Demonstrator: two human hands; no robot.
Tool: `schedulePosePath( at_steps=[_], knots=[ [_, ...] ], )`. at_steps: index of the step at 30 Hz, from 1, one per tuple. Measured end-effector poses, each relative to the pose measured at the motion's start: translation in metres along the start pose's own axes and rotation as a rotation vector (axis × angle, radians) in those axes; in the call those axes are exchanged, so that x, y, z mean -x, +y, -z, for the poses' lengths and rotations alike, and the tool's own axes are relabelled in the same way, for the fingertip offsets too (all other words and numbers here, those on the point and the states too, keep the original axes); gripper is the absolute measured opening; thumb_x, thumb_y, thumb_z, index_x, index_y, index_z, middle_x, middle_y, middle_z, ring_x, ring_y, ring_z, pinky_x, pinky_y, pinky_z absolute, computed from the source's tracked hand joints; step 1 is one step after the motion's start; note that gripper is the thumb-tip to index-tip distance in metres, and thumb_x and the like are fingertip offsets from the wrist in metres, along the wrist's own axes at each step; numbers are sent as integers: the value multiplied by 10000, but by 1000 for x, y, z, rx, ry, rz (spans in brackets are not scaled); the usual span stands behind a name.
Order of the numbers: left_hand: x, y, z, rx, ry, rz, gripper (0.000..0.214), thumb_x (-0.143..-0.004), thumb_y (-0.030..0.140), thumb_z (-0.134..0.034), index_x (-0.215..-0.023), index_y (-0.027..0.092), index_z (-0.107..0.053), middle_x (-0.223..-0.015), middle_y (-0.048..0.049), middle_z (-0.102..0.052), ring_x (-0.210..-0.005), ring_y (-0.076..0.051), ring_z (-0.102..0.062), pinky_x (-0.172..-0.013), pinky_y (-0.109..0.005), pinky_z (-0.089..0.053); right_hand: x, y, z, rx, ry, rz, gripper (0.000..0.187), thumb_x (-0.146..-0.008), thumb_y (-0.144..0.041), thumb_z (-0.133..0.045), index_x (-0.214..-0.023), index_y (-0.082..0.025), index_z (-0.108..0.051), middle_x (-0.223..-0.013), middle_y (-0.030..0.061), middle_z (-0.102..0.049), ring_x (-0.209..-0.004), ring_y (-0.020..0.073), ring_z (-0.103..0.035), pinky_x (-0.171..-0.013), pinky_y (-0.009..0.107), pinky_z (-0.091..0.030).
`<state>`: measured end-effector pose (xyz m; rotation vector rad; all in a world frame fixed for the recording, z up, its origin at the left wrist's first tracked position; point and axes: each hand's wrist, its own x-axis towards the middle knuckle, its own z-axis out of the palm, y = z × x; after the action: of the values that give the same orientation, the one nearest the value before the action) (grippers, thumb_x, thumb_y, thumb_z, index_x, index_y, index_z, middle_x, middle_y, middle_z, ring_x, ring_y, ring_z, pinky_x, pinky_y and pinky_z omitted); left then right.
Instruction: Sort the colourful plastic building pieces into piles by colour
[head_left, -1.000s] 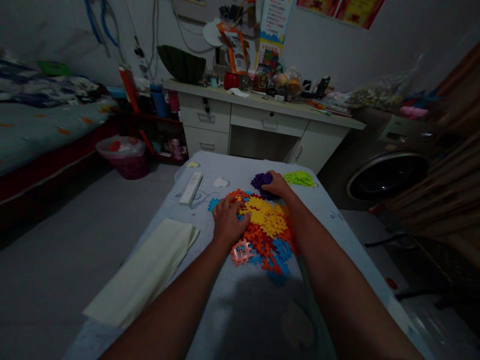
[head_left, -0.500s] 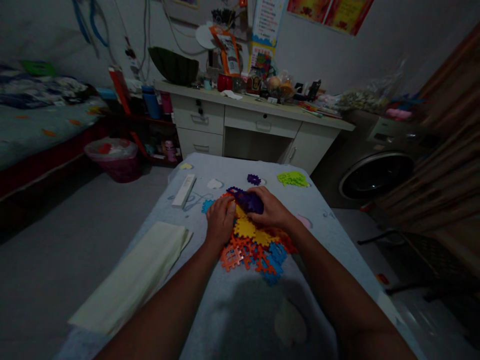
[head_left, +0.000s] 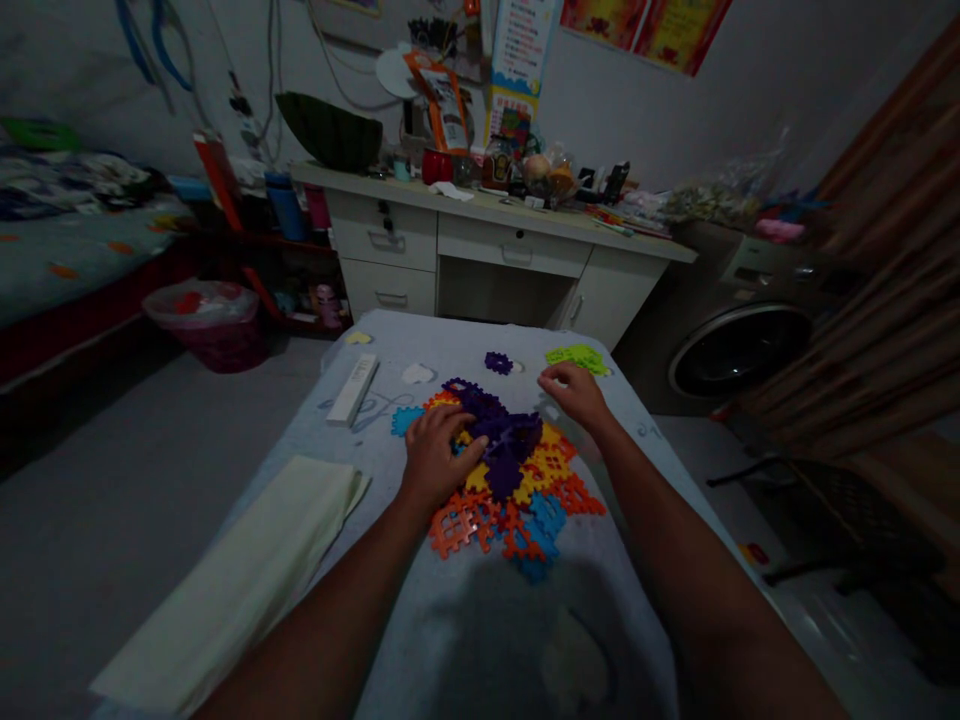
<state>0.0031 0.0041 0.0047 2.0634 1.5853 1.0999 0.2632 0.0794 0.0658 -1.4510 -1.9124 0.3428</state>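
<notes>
A heap of flat interlocking plastic tiles in orange, yellow, blue and purple lies in the middle of the cloth-covered table. My left hand rests palm down on the heap's left side, fingers spread over the purple tiles. My right hand hovers past the heap's far right edge, fingers loosely apart, nothing in it. It is close to a small pile of lime-green tiles. A single purple tile lies apart at the far side.
A folded pale cloth lies on the table's left. A white box and a small white scrap lie at the far left. Beyond stand a cluttered white desk, a washing machine, a pink bin and a bed.
My right hand carried purple tiles from the far side onto the heap, let them go and moved away toward the green pile. My left hand stayed on the heap.
</notes>
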Motion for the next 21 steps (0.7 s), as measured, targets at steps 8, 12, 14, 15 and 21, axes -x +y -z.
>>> schedulePosePath(
  at_steps=[8,12,14,15,21],
  knots=[
    [0,0,-1,-18,20,25,267,-851,424,-603,-1050,265,-682,-1231,-66,-639,-1211,-294,-529,-1060,-509,-341,-52,83,6,326,239,-572,844,-658,-467,-766,-1410,-263,-442,-1488,180,-339,-1351,386,-353,-1066,567,-342],
    [-1,-1,-2,-29,54,47,221,-856,370,-588,-1015,254,-689,-1203,-68,-642,-1180,-294,-542,-1042,-505,-362,-66,101,5,325,137,-630,918,-622,-540,-786,-1430,-300,-420,-1552,183,-204,-1388,459,-257,-1048,645,-302],
    [-1,-1,-3,-31,63,52,213,-847,354,-595,-1008,251,-690,-1189,-69,-645,-1163,-294,-550,-1030,-500,-375,-70,107,3,323,97,-627,910,-629,-545,-783,-1425,-269,-438,-1545,202,-207,-1377,479,-260,-1041,653,-293],
    [-1,-1,-3,-31,66,52,211,-844,348,-596,-1006,250,-689,-1184,-70,-646,-1157,-294,-553,-1026,-498,-380,-71,108,2,323,80,-621,906,-630,-541,-784,-1421,-254,-449,-1533,209,-225,-1366,480,-279,-1041,646,-296],
    [-1,-2,-4,-38,70,48,206,-845,337,-584,-1008,256,-681,-1182,-66,-648,-1148,-291,-557,-1014,-498,-387,-55,109,-2,413,54,-493,727,-674,-367,-743,-1364,-274,-534,-1404,161,-409,-1255,409,-456,-1023,555,-383]
  ],
)
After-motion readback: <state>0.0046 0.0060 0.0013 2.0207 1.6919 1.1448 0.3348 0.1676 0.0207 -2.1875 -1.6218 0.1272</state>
